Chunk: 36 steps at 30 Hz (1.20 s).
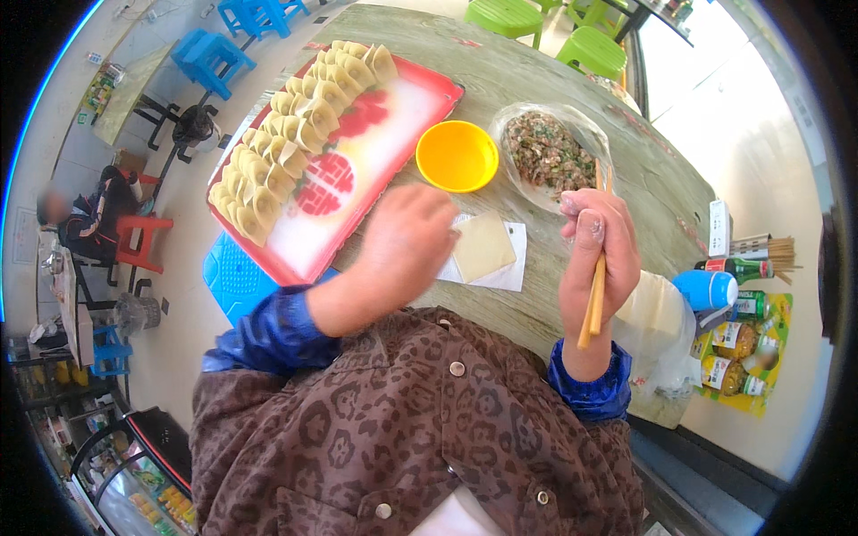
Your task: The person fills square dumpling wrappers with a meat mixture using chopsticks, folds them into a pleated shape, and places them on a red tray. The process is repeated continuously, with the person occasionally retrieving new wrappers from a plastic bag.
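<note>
My right hand (603,254) holds a pair of wooden chopsticks (595,295), their far tips at the edge of a clear plastic bag of minced filling with green bits (546,151). My left hand (412,234), blurred, is just left of a square dough wrapper (484,246) that lies on white paper (516,268); its fingers are curled, and whether they pinch anything cannot be seen. Beyond the hands stands a yellow bowl (457,157). At the left, a red-rimmed tray (375,228) carries rows of folded wontons (275,154).
At the right of the wooden-look table (429,47) sit a wrapped pale stack (650,305), a blue container (704,289), a bottle (737,269) and a chopstick holder (751,246). A blue stool (238,275) is under the tray's near end. Far left, a person (94,208) sits.
</note>
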Motion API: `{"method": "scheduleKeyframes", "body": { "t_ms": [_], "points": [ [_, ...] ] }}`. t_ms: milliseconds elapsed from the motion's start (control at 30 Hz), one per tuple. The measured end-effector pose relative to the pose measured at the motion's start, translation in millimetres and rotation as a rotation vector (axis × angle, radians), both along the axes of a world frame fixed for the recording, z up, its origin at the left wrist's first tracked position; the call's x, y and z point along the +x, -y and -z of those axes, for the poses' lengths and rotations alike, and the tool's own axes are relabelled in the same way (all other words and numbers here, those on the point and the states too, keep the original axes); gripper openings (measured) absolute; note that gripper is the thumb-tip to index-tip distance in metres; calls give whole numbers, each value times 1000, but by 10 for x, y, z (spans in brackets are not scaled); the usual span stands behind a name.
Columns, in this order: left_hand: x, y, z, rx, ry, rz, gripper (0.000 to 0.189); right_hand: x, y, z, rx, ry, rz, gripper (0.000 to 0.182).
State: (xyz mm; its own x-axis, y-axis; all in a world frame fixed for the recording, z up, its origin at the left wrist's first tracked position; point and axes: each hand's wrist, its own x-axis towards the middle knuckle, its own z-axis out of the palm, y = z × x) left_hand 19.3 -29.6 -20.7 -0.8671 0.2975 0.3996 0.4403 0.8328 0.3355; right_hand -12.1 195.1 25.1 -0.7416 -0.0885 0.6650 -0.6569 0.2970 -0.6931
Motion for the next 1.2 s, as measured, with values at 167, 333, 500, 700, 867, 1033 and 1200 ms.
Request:
{"method": "scheduleKeyframes", "body": {
  "t_ms": [167,333,500,700,867,1033,1200],
  "points": [
    [-43,-378,541,-98,-1,-66,16,77,-33,70,97,-176,-12,9],
    [-191,-453,737,-125,-96,-161,14,276,-98,97,128,-145,49,8],
    [-203,-458,784,-79,-119,-178,11,434,-117,90,145,-146,46,7],
    [-169,-438,804,2,-203,-176,6,625,-139,94,194,-194,79,8],
    [-101,-371,756,122,-308,-135,6,742,-187,187,296,-214,102,7],
    [22,-282,656,244,-305,-4,10,769,-106,219,416,-184,78,16],
    [315,-294,168,462,-341,202,13,713,-8,115,462,-120,31,27]
  ]
}}
